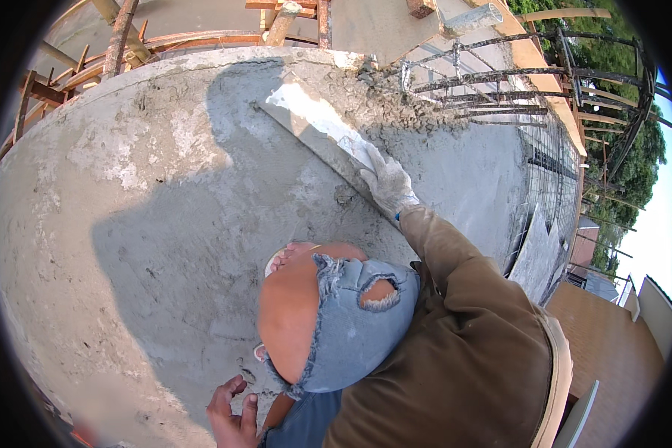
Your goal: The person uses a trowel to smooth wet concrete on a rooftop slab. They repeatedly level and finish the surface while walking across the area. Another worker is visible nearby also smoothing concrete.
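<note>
In a white work glove, my right hand (388,183) is closed on a long, flat grey straightedge (317,134) splashed with pale wet cement. The straightedge lies slantwise on the grey concrete surface (194,261), its far end toward the upper left. Rough, lumpy wet mortar (384,97) borders its far side, while smoother concrete shows on the near side. My left hand (234,414) is bare, low in the view beside my bent knee, fingers loosely curled and apart, holding nothing.
Bare reinforcing bars (493,78) stick out at the upper right, with wire mesh (552,190) below them. Wooden formwork (194,41) and posts line the far edge. A tiled floor (605,336) lies at the right. My sandalled foot (291,257) rests on the concrete.
</note>
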Demonstrator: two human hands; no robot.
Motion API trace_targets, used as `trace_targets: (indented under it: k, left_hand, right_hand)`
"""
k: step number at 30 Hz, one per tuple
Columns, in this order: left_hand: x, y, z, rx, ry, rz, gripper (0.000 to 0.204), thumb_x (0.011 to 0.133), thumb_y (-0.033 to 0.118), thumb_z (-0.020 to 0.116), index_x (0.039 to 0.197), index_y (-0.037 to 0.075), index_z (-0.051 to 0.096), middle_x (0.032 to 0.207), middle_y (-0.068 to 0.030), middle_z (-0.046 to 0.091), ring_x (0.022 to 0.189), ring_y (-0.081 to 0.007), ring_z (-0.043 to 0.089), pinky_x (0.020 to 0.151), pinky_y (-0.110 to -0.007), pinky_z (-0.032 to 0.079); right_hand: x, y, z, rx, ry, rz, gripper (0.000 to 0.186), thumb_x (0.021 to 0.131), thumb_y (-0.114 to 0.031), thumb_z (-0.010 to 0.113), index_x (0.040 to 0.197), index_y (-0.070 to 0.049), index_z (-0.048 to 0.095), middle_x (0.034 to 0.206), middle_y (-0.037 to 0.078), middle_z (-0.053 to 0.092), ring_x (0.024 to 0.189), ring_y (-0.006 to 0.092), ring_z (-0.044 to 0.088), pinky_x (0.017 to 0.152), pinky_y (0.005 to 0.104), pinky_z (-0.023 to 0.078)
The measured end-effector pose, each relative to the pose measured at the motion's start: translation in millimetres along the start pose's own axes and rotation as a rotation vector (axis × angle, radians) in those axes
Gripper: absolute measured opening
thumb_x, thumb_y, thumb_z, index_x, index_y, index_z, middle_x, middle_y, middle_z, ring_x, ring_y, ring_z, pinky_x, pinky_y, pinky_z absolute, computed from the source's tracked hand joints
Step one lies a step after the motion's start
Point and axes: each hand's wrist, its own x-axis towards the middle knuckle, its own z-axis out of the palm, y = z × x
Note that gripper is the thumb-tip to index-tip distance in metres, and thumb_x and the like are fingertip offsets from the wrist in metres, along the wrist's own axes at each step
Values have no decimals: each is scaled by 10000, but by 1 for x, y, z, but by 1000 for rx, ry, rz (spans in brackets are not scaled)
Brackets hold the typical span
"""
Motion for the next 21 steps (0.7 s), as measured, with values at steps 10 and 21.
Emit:
trace_targets:
  k: [10,21]
  left_hand:
    - [25,-37,-13,-66,188,-29,321,993,126,675,1228,-92,641,1023,-208,726,921,-268,700,829,-383,553]
    - [42,-56,-3,-145,99,-7,336,1039,157,641,1273,-83,618,1023,-138,707,953,-185,650,880,-329,523]
  right_hand:
    - [-50,76,-12,-113,-283,191,681,1002,-488,607,1558,-160,391,1346,245,648,1218,464,635,1024,549,509]
    - [-88,59,-48,-91,-318,204,707,1001,-439,630,1577,-128,362,1357,248,628,1273,444,600,1077,536,474]
